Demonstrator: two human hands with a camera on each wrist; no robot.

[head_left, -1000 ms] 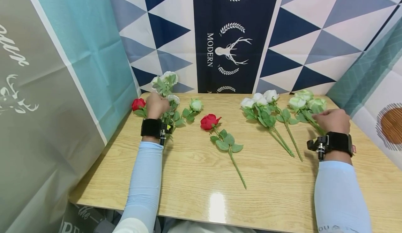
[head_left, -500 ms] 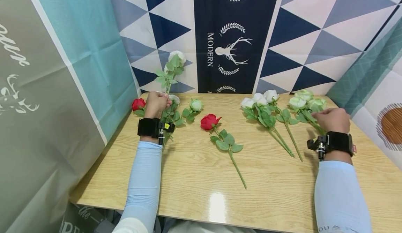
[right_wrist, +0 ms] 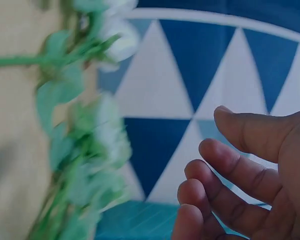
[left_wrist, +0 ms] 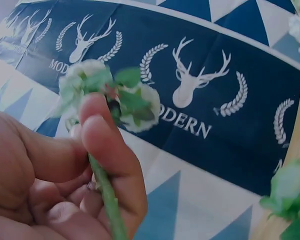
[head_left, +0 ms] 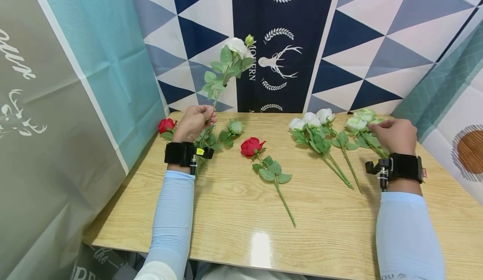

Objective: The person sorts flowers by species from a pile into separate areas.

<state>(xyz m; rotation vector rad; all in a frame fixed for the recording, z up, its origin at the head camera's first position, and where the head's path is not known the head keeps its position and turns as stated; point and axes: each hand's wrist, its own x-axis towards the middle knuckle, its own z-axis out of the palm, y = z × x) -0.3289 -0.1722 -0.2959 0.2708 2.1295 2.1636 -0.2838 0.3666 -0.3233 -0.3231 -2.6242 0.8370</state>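
My left hand [head_left: 195,123] pinches the green stem of a white artificial flower [head_left: 237,47] between thumb and fingers. Its bloom, small bud and leaves stand up and lean right above the table. In the left wrist view the stem [left_wrist: 107,197] runs down across the curled fingers. Over the pale green roses [head_left: 356,124] at the right, my right hand [head_left: 396,135] hangs with nothing in it; its fingers [right_wrist: 225,192] are loosely bent and apart from the thumb in the right wrist view. A red rose [head_left: 253,146] lies mid-table, its stem pointing toward me.
White roses [head_left: 311,118] lie together left of the pale green ones. Near the left hand are another red rose [head_left: 167,125] and a pale green rose [head_left: 235,127]. Patterned cloth [head_left: 205,3] hangs behind the wooden table [head_left: 226,213] and at both sides.
My left hand has lifted the white flower up and tilted it right, out of the bunch on the left. My right hand has shifted slightly up and left.
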